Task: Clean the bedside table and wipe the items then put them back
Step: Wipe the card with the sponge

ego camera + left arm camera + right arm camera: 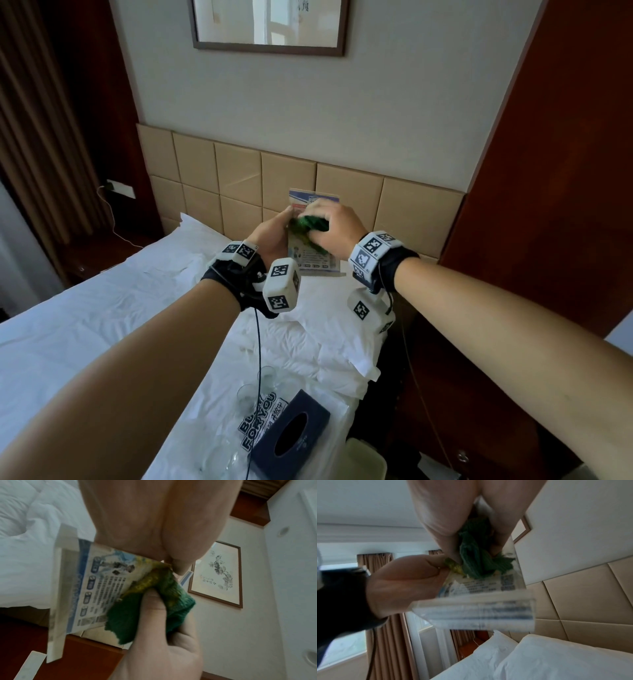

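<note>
I judged the task midway: the tissue box [291, 431] and glasses [248, 394] lay on the bed [102, 308], not yet returned, and I could not tell which were wiped. My left hand [272, 236] held the acrylic sign stand [313, 263] upright above the bed, fingers curled round its left edge. My right hand [337, 228] clutched the green cloth [313, 224], bunched, pressed against the sign's printed face

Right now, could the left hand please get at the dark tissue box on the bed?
Probably not yet: the left hand holds the acrylic sign, though nothing blocks the tissue box.
</note>
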A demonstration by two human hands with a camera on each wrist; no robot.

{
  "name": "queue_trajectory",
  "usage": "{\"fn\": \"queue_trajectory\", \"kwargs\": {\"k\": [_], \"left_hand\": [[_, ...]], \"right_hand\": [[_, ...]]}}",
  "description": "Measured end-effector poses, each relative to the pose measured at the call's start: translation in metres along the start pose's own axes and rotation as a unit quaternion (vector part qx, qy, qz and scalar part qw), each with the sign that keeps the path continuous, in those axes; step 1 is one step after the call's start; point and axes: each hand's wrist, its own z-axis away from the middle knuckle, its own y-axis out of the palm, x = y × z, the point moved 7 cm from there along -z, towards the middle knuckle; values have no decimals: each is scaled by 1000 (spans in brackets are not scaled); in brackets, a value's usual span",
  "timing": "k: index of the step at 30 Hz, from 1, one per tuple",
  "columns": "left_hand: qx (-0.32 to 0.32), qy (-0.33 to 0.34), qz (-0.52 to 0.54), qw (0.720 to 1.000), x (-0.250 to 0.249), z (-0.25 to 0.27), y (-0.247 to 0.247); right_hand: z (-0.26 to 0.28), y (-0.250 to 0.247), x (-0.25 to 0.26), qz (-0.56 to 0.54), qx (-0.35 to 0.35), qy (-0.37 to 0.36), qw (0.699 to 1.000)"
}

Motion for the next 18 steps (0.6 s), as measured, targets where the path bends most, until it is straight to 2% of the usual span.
{"fn": "queue_trajectory", "kwargs": {"k": [6, 12, 15, 18], "left_hand": [[2, 7, 26, 1000, 1, -1, -4], [1, 16, -2, 1000, -3, 3, -13], [1, 25, -3, 1000, -4, 5, -21], [8, 37, 12, 999, -5, 7, -20]], "right_hand": [[16, 33, 3, -1, 150, -21, 989], [25, 21, 7, 64, 168, -53, 982], [31, 13, -5, 106, 183, -35, 977], [33, 9, -13, 91, 173, -15, 981]]}}
